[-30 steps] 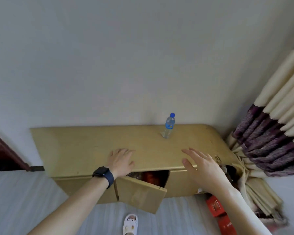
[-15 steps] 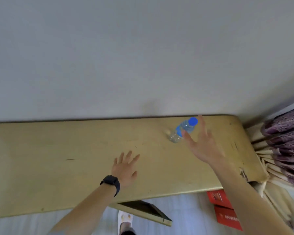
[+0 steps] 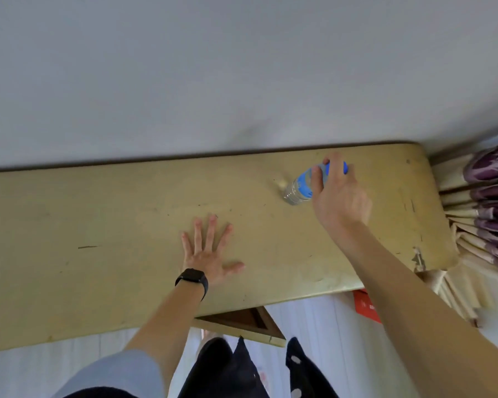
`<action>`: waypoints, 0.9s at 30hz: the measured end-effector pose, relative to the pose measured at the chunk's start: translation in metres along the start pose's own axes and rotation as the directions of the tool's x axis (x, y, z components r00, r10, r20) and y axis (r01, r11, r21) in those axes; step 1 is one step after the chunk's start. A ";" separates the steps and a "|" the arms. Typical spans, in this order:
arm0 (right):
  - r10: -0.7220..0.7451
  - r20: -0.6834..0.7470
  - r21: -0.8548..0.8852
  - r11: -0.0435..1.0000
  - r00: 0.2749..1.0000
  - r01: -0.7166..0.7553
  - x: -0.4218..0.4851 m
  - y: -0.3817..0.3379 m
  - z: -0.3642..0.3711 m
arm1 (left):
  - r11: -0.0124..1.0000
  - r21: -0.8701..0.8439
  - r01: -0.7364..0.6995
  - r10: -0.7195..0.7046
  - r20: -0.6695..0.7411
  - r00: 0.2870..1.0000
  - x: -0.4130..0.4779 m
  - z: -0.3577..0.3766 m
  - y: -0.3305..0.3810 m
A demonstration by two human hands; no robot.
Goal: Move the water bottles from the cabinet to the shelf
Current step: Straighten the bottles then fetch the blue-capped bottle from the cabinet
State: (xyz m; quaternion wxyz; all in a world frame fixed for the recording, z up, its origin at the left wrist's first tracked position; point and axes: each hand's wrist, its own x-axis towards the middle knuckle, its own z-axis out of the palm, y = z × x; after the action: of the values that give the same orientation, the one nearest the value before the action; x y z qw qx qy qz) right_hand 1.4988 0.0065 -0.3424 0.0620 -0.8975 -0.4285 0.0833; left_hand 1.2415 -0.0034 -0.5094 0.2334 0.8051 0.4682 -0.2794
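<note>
The right hand [image 3: 339, 196] was closed around the upper part of a small clear plastic water bottle [image 3: 298, 189] with a blue label and a blue cap. Its fingers [image 3: 316, 173] curled over the shoulder and neck, so only a sliver of the cap showed past them. The bottle was on the far right part of the flat top of a long yellowish wooden cabinet [image 3: 98, 254], close to the plain white wall [image 3: 242, 67] behind it. Its base pointed near and left and its cap far and right. Whether the base was resting on the wood or just clear of it could not be told.

The left hand [image 3: 210, 254] lay flat on the cabinet top with its fingers spread and straight, holding nothing, nearer and to the left of the bottle and well apart from it. A black smartwatch [image 3: 191, 278] sat on that wrist, and a light blue sleeve [image 3: 121, 372] covered the upper arm.

Below the near edge of the top, a wooden cabinet door [image 3: 242, 321] stood open over the pale floor. A red box [image 3: 365, 307] showed on the floor beside the right forearm. A pleated cream and purple curtain [image 3: 486, 196] hung against the right end of the cabinet. Dark clothing with white dots [image 3: 299, 369] filled the near middle of the view.
</note>
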 end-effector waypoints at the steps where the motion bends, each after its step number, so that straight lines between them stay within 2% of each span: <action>1: 0.005 -0.007 0.025 1.000 1.000 -0.005 -0.005 0.002 0.001 | 1.000 0.005 0.007 -0.007 0.027 1.000 -0.001 -0.002 0.001; 6: -0.025 -0.033 0.133 0.991 0.999 0.029 -0.034 0.033 0.000 | 0.997 0.037 0.070 -0.073 0.096 0.993 -0.002 -0.012 0.014; 8: -0.011 0.028 0.186 0.983 1.000 0.006 -0.054 0.057 -0.003 | 0.994 -0.024 0.103 -0.099 0.122 0.988 -0.010 -0.014 0.026; 10: -0.007 0.143 0.318 0.947 0.990 -0.040 -0.085 0.087 -0.003 | 0.991 -0.043 0.125 -0.119 0.123 0.985 -0.026 -0.013 0.039; 12: 0.021 0.192 0.366 0.926 0.981 -0.091 -0.135 0.119 0.002 | 0.995 -0.025 0.095 -0.091 0.128 0.988 -0.044 -0.006 0.054; 14: 0.139 0.225 0.382 0.898 0.964 -0.219 -0.188 0.144 0.005 | 0.999 0.013 0.036 -0.037 0.137 0.990 -0.062 0.002 0.065; 17: 0.346 0.317 0.476 0.747 0.883 -0.464 -0.260 0.165 -0.003 | 0.983 0.174 -0.058 0.021 0.209 0.978 -0.091 0.015 0.076; 19: 0.483 0.314 0.492 0.653 0.817 -0.576 -0.301 0.174 -0.015 | 0.953 0.277 -0.125 0.063 0.224 0.973 -0.102 0.012 0.088; 21: 0.594 0.279 0.463 0.605 0.754 -0.648 -0.343 0.179 -0.026 | 0.910 0.342 -0.236 0.154 0.251 0.956 -0.106 0.009 0.105; 24: 0.711 0.270 0.440 0.509 0.649 -0.740 -0.410 0.176 -0.034 | 0.746 0.446 -0.494 0.363 0.350 0.864 -0.107 0.008 0.142; 27: 0.842 0.223 0.500 0.333 0.491 -0.799 -0.485 0.165 -0.040 | 0.514 0.522 -0.681 0.492 0.471 0.732 -0.130 0.013 0.204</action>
State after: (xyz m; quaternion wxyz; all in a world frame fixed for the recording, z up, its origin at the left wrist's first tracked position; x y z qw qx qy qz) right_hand 1.3319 -0.4762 -0.2862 0.2791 -0.9333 0.1280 0.1862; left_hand 1.3657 -0.1854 -0.4088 0.0715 0.8979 -0.0024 -0.4343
